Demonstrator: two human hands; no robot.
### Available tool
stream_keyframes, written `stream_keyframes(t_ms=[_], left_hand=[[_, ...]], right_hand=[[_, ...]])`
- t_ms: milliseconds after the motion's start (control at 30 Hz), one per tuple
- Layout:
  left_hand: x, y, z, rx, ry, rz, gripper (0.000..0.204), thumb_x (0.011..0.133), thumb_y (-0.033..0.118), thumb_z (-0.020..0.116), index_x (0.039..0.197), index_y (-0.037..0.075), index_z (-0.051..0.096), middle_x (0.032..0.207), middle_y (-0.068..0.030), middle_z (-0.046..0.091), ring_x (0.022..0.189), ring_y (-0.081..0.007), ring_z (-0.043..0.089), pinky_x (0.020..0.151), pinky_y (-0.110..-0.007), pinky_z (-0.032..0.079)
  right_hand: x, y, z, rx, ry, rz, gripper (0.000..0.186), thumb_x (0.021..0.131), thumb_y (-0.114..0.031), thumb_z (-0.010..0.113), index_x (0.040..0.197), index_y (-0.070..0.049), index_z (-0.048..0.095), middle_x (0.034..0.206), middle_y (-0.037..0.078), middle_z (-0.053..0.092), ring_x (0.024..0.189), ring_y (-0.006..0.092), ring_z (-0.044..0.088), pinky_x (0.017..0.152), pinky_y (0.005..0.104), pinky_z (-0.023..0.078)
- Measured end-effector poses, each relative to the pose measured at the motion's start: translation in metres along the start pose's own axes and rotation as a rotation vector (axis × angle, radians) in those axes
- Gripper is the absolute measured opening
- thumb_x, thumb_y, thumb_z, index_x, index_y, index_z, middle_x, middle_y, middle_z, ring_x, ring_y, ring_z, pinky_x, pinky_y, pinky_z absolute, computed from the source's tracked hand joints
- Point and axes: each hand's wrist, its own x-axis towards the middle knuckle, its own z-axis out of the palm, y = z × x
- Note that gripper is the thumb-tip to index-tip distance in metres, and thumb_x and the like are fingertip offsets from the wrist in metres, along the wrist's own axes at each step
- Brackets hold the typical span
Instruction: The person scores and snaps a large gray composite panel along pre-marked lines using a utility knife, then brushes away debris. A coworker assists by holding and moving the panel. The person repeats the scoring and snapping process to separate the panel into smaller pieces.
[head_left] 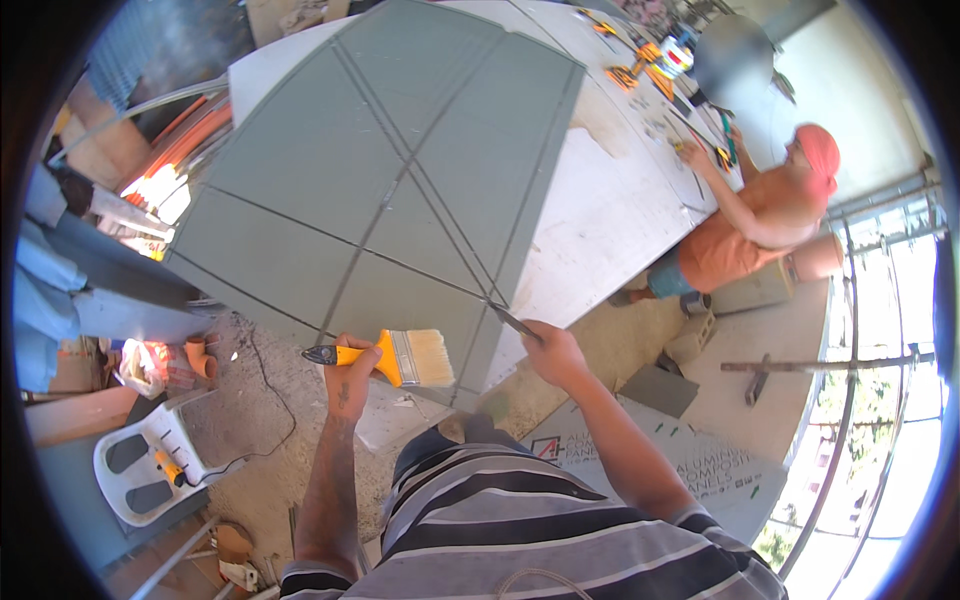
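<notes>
My left hand (350, 375) grips a wide paintbrush (415, 358) with a yellow and black handle and pale bristles, held near the panel's lower edge. My right hand (552, 352) is closed on a thin, dark, flat tool (512, 320), whose tip is at a crossing of dark lines near the lower right of a large grey panel (280, 210). The panel is scored with straight and diagonal lines and lies on a white board (575, 230) on the worktable.
A person in orange (755, 225) works at the right end, near yellow power tools (625, 75). A white plastic chair (125, 470) with a yellow tool stands lower left. Printed sheets (680, 455) lie lower right; scaffolding (850, 365) lines the right side.
</notes>
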Motion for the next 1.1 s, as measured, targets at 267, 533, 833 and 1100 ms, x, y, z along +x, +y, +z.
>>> stream_keyframes(t_ms=[267, 533, 833, 1100], left_hand=[[0.151, 0.056, -0.037, -0.174, 0.576, 0.572, 0.026, 0.098, 0.022, 0.076, 0.109, 0.005, 0.059, 0.103, -0.007, 0.066, 0.093, -0.0157, 0.065, 0.082, -0.032, 0.058], [0.147, 0.014, 0.129, 0.044, -0.543, -0.012, 0.03, 0.096, 0.025, 0.077, 0.114, 0.005, 0.063, 0.105, -0.0083, 0.069, 0.096, -0.0173, 0.069, 0.082, -0.035, 0.063], [0.345, 0.064, -0.016, -0.158, 0.504, 0.676, 0.02, 0.1, 0.019, 0.074, 0.108, 0.006, 0.061, 0.102, -0.0076, 0.067, 0.089, -0.0134, 0.064, 0.078, -0.033, 0.058], [0.076, -0.015, 0.19, 0.475, -0.718, -0.063, 0.027, 0.091, 0.036, 0.074, 0.1, 0.011, 0.069, 0.096, -0.0077, 0.072, 0.094, -0.023, 0.069, 0.083, -0.043, 0.055]], right_hand=[[-0.042, 0.024, -0.014, 0.161, 0.057, 0.053, 0.037, 0.1, -0.02, 0.065, 0.135, -0.008, 0.069, 0.077, 0.004, 0.065, 0.062, 0.0093, 0.06, 0.061, 0.0297, 0.049], [-0.098, 0.072, -0.044, 0.207, 0.318, 0.094, 0.038, 0.1, -0.014, 0.063, 0.136, -0.003, 0.066, 0.097, 0.007, 0.071, 0.079, 0.0139, 0.066, 0.072, 0.0311, 0.054], [-0.251, 0.164, -0.018, 0.565, 0.713, 0.704, 0.034, 0.101, -0.014, 0.061, 0.13, 0.002, 0.064, 0.07, 0.003, 0.058, 0.043, 0.012, 0.053, 0.039, 0.0268, 0.041], [-0.352, 0.229, 0.102, 0.379, 0.482, 0.95, 0.031, 0.095, -0.012, 0.064, 0.121, 0.003, 0.072, 0.062, 0.006, 0.06, 0.048, 0.0157, 0.06, 0.04, 0.033, 0.045]])
